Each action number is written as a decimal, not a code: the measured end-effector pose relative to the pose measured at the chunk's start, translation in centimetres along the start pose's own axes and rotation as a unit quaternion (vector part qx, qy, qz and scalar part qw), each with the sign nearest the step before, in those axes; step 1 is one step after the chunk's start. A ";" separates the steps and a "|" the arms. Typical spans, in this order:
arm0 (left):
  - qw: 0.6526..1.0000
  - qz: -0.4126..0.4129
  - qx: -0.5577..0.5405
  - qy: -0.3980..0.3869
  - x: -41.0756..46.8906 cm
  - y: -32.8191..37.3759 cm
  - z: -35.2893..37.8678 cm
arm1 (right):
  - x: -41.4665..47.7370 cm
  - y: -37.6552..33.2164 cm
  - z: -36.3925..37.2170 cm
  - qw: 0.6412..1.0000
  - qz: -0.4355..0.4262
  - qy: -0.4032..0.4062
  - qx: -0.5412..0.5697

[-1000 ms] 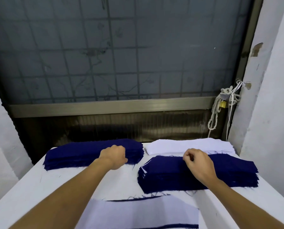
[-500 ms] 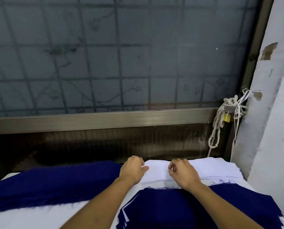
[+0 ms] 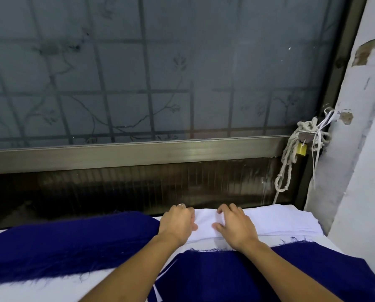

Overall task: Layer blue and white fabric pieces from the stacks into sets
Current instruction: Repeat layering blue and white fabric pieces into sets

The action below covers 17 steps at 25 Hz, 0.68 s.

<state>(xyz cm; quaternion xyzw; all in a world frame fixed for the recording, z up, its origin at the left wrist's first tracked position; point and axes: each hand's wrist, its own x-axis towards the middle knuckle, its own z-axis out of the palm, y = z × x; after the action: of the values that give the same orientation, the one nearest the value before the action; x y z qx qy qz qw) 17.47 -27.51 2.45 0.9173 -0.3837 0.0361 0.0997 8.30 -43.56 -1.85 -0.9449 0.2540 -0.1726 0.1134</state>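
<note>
Left hand and right hand reached farther onto white stack, grips pinching its cloth

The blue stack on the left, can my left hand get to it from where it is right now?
Probably yes. The left hand rests on the left end of the white stack, right beside the left blue stack, and nothing lies between them.
</note>
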 end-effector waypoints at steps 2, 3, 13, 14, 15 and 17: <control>1.000 0.026 -0.008 -0.001 -0.2 0.0 0.2 | 0.0 0.0 0.0 1.000 0.000 0.009 -0.008; 0.999 0.039 -0.017 -0.012 -0.2 -0.1 0.3 | 0.0 0.0 0.0 1.000 -0.004 0.019 -0.011; 0.957 -0.046 -0.283 0.049 0.3 -0.2 0.7 | 0.4 -0.5 -1.6 0.996 -0.019 0.042 0.076; 0.958 -0.056 -0.278 0.054 0.4 -0.3 0.7 | 0.4 -0.5 -1.5 0.995 -0.019 0.034 0.087; 0.961 -0.064 -0.264 0.055 0.4 -0.3 0.6 | 0.5 -0.6 -1.4 0.995 -0.019 0.025 0.093; 0.977 -0.066 -0.195 0.048 0.1 -0.2 0.5 | 0.5 -0.7 -1.3 0.996 -0.019 0.016 0.090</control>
<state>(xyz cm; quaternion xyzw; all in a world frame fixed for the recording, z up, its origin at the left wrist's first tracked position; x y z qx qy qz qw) 17.71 -27.56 1.97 0.9007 -0.3169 -0.0019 0.2971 8.56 -43.36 -0.31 -0.9328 0.2208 -0.2117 0.1907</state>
